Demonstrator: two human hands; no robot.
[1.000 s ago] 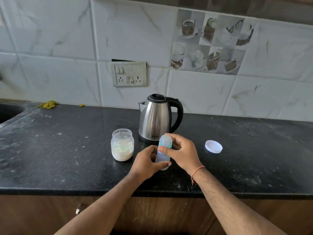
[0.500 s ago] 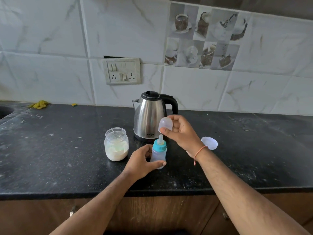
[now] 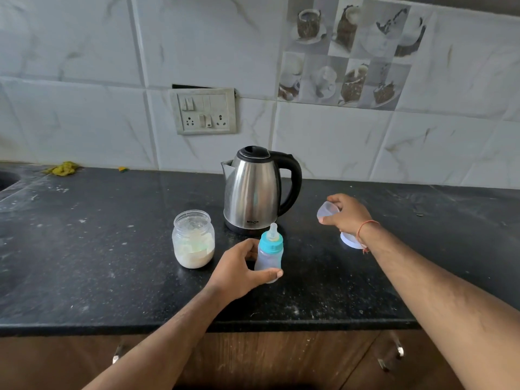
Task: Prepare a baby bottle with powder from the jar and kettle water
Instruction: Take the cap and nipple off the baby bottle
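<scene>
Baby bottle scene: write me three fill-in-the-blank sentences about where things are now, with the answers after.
1. The left hand holds the baby bottle, whose collar is ____ in colour.
2. The right hand holds the clear ____ taken off the bottle.
3. The jar of powder stands to the ____ of the kettle.

Answers: blue; cap; left

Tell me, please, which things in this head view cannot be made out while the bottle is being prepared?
- Kettle: water level hidden by its steel wall and closed lid.
- White lid: mostly covered by the right wrist.
- Baby bottle: contents unclear through the frosted wall; the left hand covers its left side.
- Sink: cut off by the left edge.
- Brand mark on the kettle: too small to read.
</scene>
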